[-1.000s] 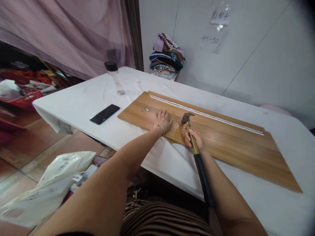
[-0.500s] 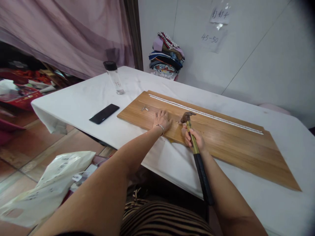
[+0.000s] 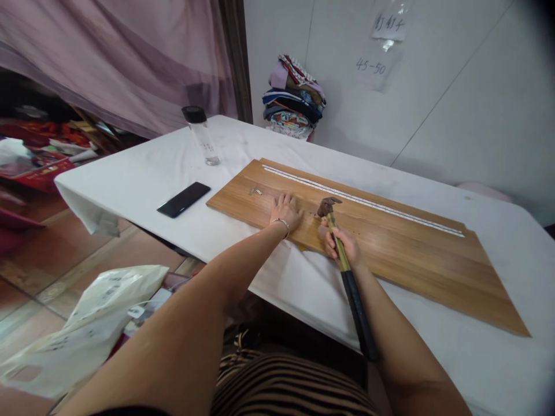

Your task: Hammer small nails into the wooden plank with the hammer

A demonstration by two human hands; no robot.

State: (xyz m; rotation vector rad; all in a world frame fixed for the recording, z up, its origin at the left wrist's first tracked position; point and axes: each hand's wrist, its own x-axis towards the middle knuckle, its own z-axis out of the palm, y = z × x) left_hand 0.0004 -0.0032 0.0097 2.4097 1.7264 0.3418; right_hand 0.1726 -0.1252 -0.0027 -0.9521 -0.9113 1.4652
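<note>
A long wooden board (image 3: 403, 248) lies on the white table (image 3: 143, 173). My left hand (image 3: 286, 211) rests flat on the board's near left part, fingers spread, a bracelet on the wrist. My right hand (image 3: 342, 245) is wrapped round the brass shaft of a hammer (image 3: 344, 266), close to its head. The rusty hammer head (image 3: 328, 205) sits low over the board just right of my left fingers, near small dark spots in the wood. Two loose nails (image 3: 255, 191) lie on the board's left end.
A white strip (image 3: 364, 201) runs along the board's far edge. A black phone (image 3: 184, 200) and a clear bottle with a black cap (image 3: 202, 136) stand left of the board. Folded cloths (image 3: 295, 98) are piled against the wall. A white plastic bag (image 3: 87, 323) lies on the floor.
The hammer head rose slightly half a second ago and has come back down to the board. My left hand has stayed in place.
</note>
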